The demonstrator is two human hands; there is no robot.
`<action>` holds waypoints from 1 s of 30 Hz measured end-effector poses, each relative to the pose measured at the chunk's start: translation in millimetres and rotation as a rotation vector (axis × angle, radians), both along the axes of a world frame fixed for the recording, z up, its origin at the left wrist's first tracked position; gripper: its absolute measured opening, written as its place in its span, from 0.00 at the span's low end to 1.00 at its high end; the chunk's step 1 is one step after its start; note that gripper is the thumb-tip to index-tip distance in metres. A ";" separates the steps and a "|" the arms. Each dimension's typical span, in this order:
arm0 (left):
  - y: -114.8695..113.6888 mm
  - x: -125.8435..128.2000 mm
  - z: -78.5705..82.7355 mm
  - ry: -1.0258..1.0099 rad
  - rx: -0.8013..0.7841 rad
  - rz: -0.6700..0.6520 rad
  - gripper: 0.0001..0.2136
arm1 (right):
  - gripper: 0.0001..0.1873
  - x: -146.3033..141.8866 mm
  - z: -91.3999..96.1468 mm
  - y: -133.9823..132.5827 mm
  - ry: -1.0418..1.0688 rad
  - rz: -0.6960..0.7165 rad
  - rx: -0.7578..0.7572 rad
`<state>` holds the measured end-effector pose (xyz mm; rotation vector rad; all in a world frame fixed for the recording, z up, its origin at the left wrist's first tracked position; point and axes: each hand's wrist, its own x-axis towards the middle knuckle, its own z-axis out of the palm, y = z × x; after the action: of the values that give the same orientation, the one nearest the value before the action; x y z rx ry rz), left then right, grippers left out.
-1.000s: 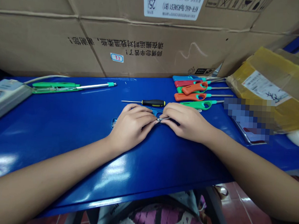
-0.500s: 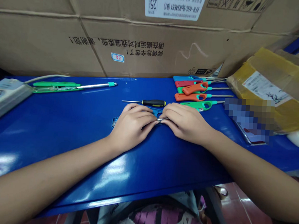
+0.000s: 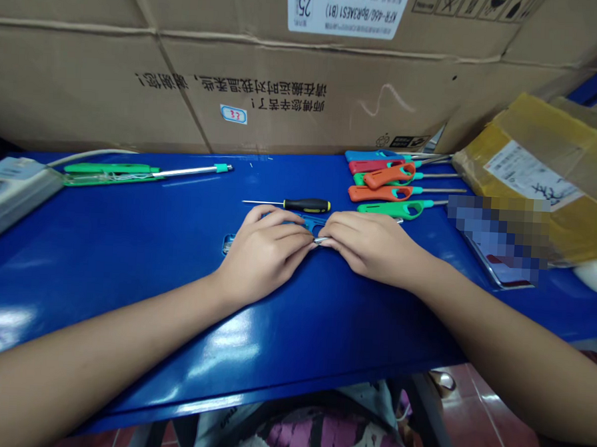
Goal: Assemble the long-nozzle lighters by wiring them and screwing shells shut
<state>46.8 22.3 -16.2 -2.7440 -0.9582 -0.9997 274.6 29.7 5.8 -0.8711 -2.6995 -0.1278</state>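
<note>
The left hand (image 3: 265, 252) and the right hand (image 3: 370, 245) are pinching a metal piece (image 3: 320, 240) between them, low over the bench (image 3: 292, 336), probably for steadying both ends. Beyond them, a screwdriver (image 3: 307, 205) is lying, perhaps for easy reach.

Near tabletop (image 3: 333, 332) is open; screwdriver (image 3: 305, 205) obstructs beyond the left hand (image 3: 265, 252).

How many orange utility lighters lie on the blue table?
2, both right of centre: the upper orange lighter overlaps a green lighter; the lower orange lighter lies nearer the viewer. Others may be hidden.
</note>
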 end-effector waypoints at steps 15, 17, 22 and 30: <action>0.1 -0.8 -0.6 0.008 0.028 -0.003 0.07 | 0.07 2.8 6.7 -1.7 0.017 -0.057 -0.201; -0.1 -0.7 -0.6 0.004 0.017 0.004 0.08 | 0.08 2.7 6.7 -1.6 0.021 -0.052 -0.195; 0.1 -0.2 -0.7 0.015 0.026 0.006 0.08 | 0.09 2.8 5.5 -1.0 0.029 -0.032 -0.161; -0.1 0.0 -1.1 0.019 0.054 -0.001 0.07 | 0.10 3.3 1.4 0.3 0.009 -0.008 -0.086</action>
<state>46.8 22.3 -17.3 -2.7057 -0.9134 -0.9832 277.8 30.0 7.2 -0.9054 -2.7104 -0.0087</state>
